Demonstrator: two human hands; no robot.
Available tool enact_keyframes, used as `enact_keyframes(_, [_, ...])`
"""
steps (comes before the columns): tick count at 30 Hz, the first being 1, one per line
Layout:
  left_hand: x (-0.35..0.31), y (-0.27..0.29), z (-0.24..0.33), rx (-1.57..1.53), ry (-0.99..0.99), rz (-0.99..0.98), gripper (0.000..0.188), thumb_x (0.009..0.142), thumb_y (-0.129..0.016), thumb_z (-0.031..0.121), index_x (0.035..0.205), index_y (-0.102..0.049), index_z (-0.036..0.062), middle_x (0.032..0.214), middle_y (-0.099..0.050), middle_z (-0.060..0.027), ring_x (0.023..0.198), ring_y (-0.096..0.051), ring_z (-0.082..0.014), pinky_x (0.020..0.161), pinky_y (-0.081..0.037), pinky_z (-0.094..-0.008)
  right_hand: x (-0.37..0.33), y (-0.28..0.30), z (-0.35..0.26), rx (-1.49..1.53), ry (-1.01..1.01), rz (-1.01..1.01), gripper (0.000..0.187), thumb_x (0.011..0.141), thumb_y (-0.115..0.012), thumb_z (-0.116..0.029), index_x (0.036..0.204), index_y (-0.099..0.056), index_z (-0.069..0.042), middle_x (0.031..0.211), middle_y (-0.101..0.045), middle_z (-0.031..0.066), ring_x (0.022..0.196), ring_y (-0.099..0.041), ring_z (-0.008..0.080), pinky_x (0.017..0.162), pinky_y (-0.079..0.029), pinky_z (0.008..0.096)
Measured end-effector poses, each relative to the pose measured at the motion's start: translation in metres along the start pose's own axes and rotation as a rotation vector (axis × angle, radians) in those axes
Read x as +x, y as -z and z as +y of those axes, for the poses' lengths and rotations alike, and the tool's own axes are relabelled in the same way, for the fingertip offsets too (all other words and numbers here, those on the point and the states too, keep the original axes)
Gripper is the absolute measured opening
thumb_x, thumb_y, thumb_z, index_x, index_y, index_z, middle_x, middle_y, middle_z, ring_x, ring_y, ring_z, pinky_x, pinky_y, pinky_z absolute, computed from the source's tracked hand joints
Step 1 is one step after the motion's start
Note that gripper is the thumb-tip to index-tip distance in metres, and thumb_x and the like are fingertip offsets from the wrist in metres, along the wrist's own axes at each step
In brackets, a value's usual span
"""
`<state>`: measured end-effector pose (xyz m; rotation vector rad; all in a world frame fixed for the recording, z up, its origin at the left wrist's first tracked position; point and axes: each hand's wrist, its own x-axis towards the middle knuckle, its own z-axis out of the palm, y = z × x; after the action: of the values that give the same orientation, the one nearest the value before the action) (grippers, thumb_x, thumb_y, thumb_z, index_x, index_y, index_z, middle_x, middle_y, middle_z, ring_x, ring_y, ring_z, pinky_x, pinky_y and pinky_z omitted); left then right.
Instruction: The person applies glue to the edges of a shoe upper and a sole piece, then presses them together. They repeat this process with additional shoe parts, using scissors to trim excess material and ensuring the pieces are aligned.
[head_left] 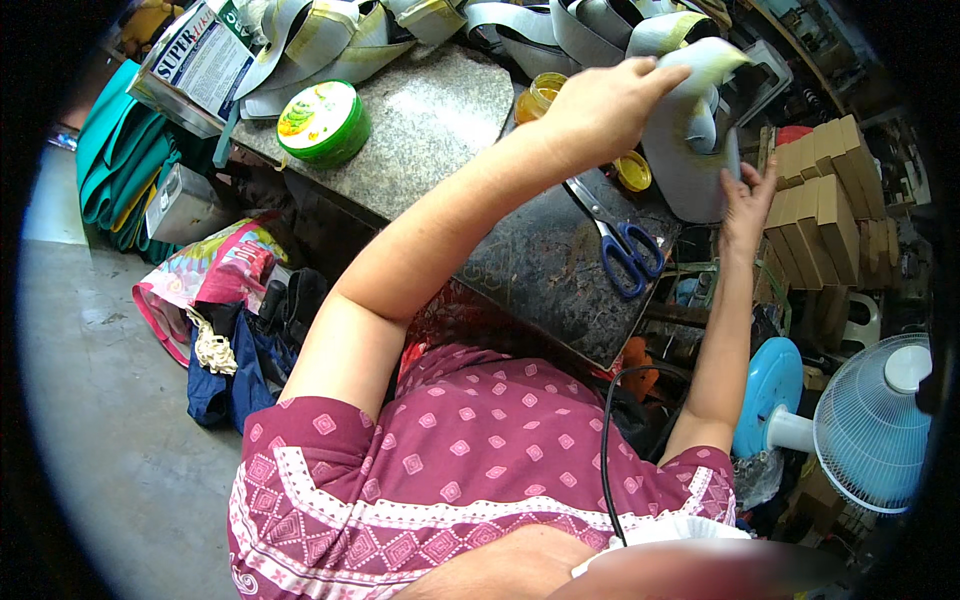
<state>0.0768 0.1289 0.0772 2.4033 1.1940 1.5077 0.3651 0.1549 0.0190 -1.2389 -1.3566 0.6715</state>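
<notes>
Between my two hands hangs a curved, light grey strip of sheet material (680,165) with yellowish stains along its upper end. My left hand (610,105) reaches across to its top and pinches the edge near the yellowed end. Lower on its right side, my right hand (748,205) grips the edge between thumb and fingers. Just below the strip, scissors with blue handles (628,258) lie on the dark tabletop. A jar of yellow-brown stuff (543,92) stands behind my left wrist, partly covered by it. Beside that hand sits a small yellow round lid or cup (632,171).
More grey strips (330,45) are heaped along the table's back. A green tub with a smeared white lid (322,122) rests on the speckled slab (430,120), near a metal tin (195,65). On my right are cardboard boxes (815,225) and a fan (875,425).
</notes>
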Motion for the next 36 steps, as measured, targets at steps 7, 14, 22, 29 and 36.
enact_keyframes(7, [-0.067, 0.001, 0.009, -0.046, 0.078, -0.254, 0.039, 0.087, -0.064, 0.006, 0.126, -0.061, 0.0104, 0.123, -0.062, -0.0129, 0.101, -0.067, -0.0328, 0.084, -0.056, -0.0412, 0.004, -0.002, 0.034, 0.060, -0.150, -0.090, 0.094, 0.088, -0.072, -0.007, 0.161, -0.013, -0.013, 0.140, -0.044, 0.0180, 0.118, -0.054, 0.0225, 0.102, -0.043, 0.0371])
enact_keyframes(14, [-0.107, 0.048, 0.006, -0.030, 0.114, -0.164, 0.031, 0.087, -0.066, 0.007, 0.118, -0.065, 0.0103, 0.118, -0.065, -0.0103, 0.100, -0.067, -0.0312, 0.083, -0.056, -0.0386, -0.009, -0.007, 0.019, -0.084, -0.031, -0.035, 0.089, 0.088, -0.070, -0.015, 0.159, -0.016, -0.005, 0.159, -0.030, 0.0182, 0.143, -0.036, 0.0302, 0.115, -0.031, 0.0430])
enact_keyframes(22, [-0.145, 0.080, -0.008, 0.136, 0.318, -0.029, 0.025, 0.087, -0.065, 0.007, 0.112, -0.067, 0.0095, 0.099, -0.067, -0.0108, 0.089, -0.068, -0.0321, 0.075, -0.056, -0.0394, -0.018, -0.077, -0.094, -0.743, 0.921, -0.359, 0.041, 0.091, -0.069, -0.026, 0.131, -0.065, -0.015, 0.140, -0.057, 0.0091, 0.134, -0.046, 0.0324, 0.112, -0.034, 0.0431])
enact_keyframes(29, [-0.133, 0.131, -0.024, 0.583, 0.111, 0.322, 0.021, 0.081, -0.073, 0.011, 0.103, -0.073, 0.0134, 0.105, -0.067, -0.0085, 0.094, -0.062, -0.0283, 0.083, -0.051, -0.0397, 0.017, -0.168, -0.094, -1.040, 0.874, -0.596, 0.061, 0.099, -0.036, -0.064, 0.107, -0.080, -0.021, 0.151, -0.048, 0.0074, 0.146, -0.029, 0.0332, 0.117, -0.017, 0.0599])
enact_keyframes(36, [-0.060, 0.230, -0.140, 1.159, 0.163, 0.574, 0.069, 0.078, -0.076, 0.027, 0.136, -0.048, -0.0003, 0.139, -0.045, -0.0281, 0.129, -0.041, -0.0476, 0.110, -0.033, -0.0528, 0.022, -0.170, -0.104, -1.005, 0.740, -0.716, 0.069, 0.099, -0.034, -0.066, 0.091, -0.081, -0.016, 0.145, -0.054, 0.0035, 0.146, -0.032, 0.0287, 0.117, -0.013, 0.0633])
